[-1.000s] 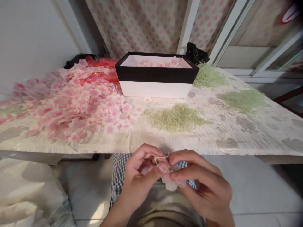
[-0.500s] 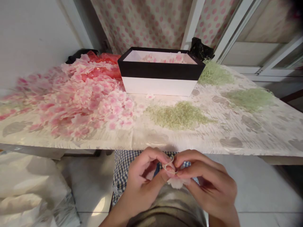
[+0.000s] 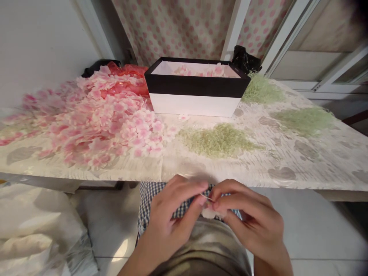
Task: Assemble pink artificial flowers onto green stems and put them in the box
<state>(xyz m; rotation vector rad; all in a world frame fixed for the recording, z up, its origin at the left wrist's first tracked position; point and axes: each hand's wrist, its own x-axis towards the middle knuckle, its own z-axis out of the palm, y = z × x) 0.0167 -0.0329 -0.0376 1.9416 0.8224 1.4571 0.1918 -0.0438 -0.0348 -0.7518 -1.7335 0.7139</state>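
Observation:
Over my lap, below the table's front edge, my right hand (image 3: 250,214) pinches a pale pink flower (image 3: 209,211) and the end of a thin, light string (image 3: 206,197). My left hand (image 3: 175,211) is at the flower's left side, its thumb and index fingertips close around the other end of the string. On the table a big pile of pink and white flowers (image 3: 97,119) lies to the left. A black and white box (image 3: 195,96) at the back holds more such flowers. Green sprigs (image 3: 218,141) lie in front of the box.
Two more green bunches (image 3: 263,89) (image 3: 306,120) rest on the right of the patterned tablecloth (image 3: 281,173). One loose flower (image 3: 183,117) sits before the box. A black bag (image 3: 245,59) stands behind it, and white sacks (image 3: 34,226) are at the lower left.
The loop of string between my hands is now a short, straighter piece. My left index finger has lifted and straightened, and its thumb has drawn slightly away from the flower.

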